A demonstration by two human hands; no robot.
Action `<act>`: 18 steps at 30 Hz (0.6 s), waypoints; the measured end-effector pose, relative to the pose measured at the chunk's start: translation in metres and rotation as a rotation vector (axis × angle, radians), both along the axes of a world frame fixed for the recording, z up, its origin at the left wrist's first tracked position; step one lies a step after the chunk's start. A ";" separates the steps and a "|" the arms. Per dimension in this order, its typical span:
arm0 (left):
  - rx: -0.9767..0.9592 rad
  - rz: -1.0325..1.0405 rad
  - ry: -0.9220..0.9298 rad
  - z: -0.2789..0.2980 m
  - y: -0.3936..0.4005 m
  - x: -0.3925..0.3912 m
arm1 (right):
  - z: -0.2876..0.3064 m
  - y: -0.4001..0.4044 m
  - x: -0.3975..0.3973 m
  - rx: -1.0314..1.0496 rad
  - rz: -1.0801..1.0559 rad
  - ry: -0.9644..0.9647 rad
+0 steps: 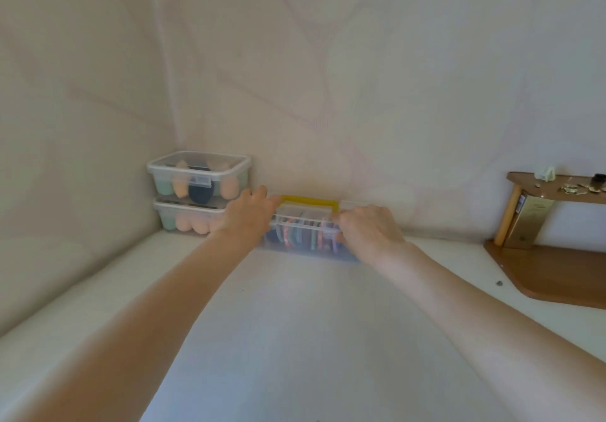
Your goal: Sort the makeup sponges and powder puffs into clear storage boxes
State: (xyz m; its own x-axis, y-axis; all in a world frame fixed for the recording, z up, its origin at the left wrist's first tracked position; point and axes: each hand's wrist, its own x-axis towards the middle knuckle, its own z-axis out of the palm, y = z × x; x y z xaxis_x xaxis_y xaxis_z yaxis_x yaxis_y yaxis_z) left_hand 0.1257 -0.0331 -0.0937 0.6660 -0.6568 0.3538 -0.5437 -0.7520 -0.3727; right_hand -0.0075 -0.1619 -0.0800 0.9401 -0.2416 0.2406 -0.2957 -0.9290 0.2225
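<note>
In the far left corner, where the two pale walls meet, two clear lidded boxes are stacked one on the other. In the upper box (198,173), peach teardrop sponges, a mint one and a dark round puff can be seen through the wall; its lid is closed, with a clip at the front. The lower box (187,216) is filled with peach sponges and a mint one, and its right end is hidden behind the left hand.

The white bench (278,323) is crossed by both bare forearms, which are stretched toward the back wall. The left hand (251,213) is laid over the left end of a third clear box (305,241), and its fingers (267,196) are curled over the rim near the yellow handle (308,201) at the back. Whether that end is actually gripped cannot be told, as the fingertips are hidden.

The third box stands against the back wall, just right of the stack. In it, flat powder puffs (303,236) in pink, blue, dark and purple shades are packed upright in a row. The view here is somewhat blurred.

The right hand (369,229) is closed on the right end of this box, the rim being pinched by its fingers (342,219).

Further right, a brown wooden shelf (557,188) with small metallic items on top is mounted in the corner, and a gold-coloured box (528,221) is stood beneath it.
</note>
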 end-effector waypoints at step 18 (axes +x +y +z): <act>-0.024 -0.082 -0.056 0.005 -0.002 -0.001 | 0.002 -0.018 0.027 0.209 0.010 -0.017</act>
